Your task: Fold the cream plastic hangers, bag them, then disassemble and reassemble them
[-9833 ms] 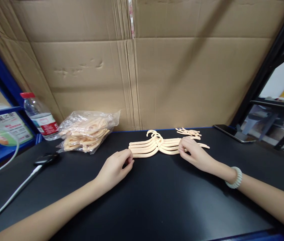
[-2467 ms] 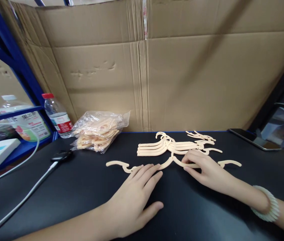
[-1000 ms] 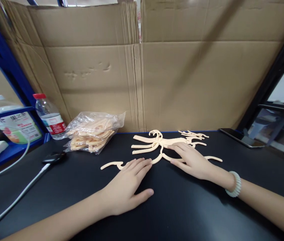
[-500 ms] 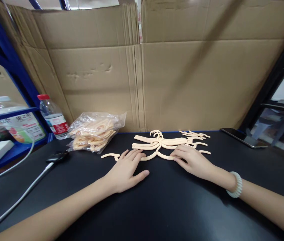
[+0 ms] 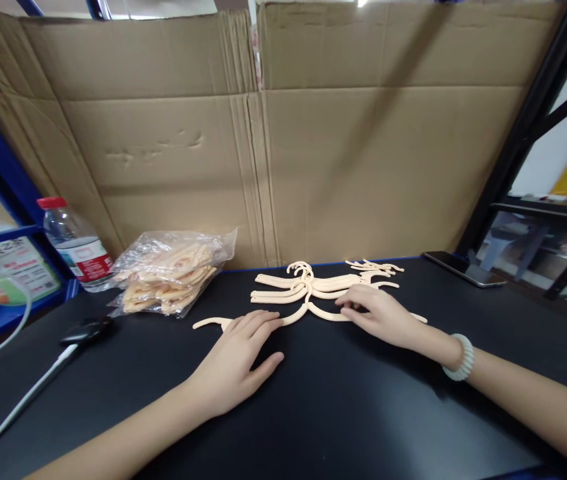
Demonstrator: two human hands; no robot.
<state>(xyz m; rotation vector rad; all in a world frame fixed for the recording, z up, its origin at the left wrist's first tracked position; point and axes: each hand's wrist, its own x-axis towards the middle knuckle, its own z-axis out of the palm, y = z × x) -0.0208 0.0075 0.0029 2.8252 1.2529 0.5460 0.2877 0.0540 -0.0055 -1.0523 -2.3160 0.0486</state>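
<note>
A pile of small cream plastic hangers (image 5: 283, 288) lies on the black tabletop (image 5: 343, 413) near the cardboard wall. My left hand (image 5: 236, 360) lies flat, fingers stretched out, its fingertips resting on a loose cream hanger (image 5: 208, 323) to the left of the pile. My right hand (image 5: 381, 317), with a white beaded bracelet (image 5: 457, 358) at the wrist, rests fingers extended on another hanger (image 5: 321, 312) just in front of the pile. More hangers (image 5: 373, 268) lie behind my right hand.
A clear plastic bag of cream hangers (image 5: 168, 273) sits at the back left, beside a water bottle with a red cap (image 5: 76, 243). A white cable with a black plug (image 5: 81, 330) crosses the left side. A phone (image 5: 463, 268) lies at the back right.
Both hands have slid slightly back toward me with the loose hangers under their fingers. The view has shifted a little to the right.
</note>
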